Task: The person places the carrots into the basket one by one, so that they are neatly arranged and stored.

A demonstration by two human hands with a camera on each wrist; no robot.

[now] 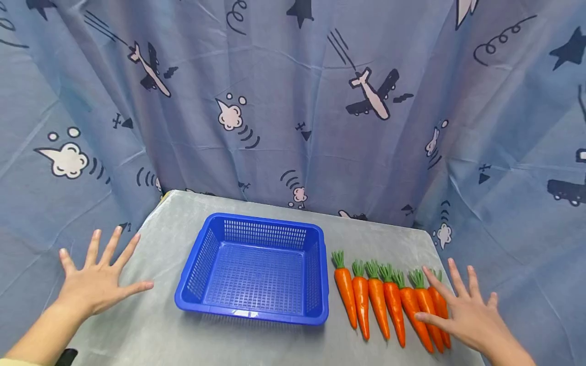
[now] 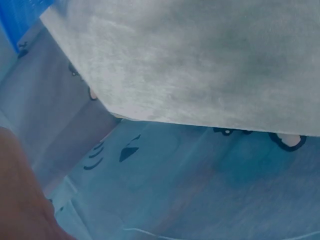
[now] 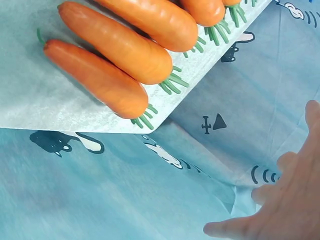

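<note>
Both hands are spread with nothing in them. My left hand (image 1: 93, 285) is raised over the table's left edge, to the left of a blue plastic basket (image 1: 252, 320) with perforated walls and nothing inside. On the right, my right hand (image 1: 473, 315) overlaps the end of a row of orange carrots (image 1: 377, 302) with short green tops. Several carrots lie side by side, tops toward the back, right of the basket. In the right wrist view the nearest carrot (image 3: 97, 77) lies close to the table corner, apart from the fingers (image 3: 230, 228). Part of the left hand (image 2: 22, 195) shows in the left wrist view.
The table (image 1: 137, 325) has a pale grey cloth cover. Blue curtains (image 1: 284, 142) printed with planes, stars and clouds hang behind it and on both sides. A small dark object (image 1: 67, 357) shows at the lower left, by the left forearm.
</note>
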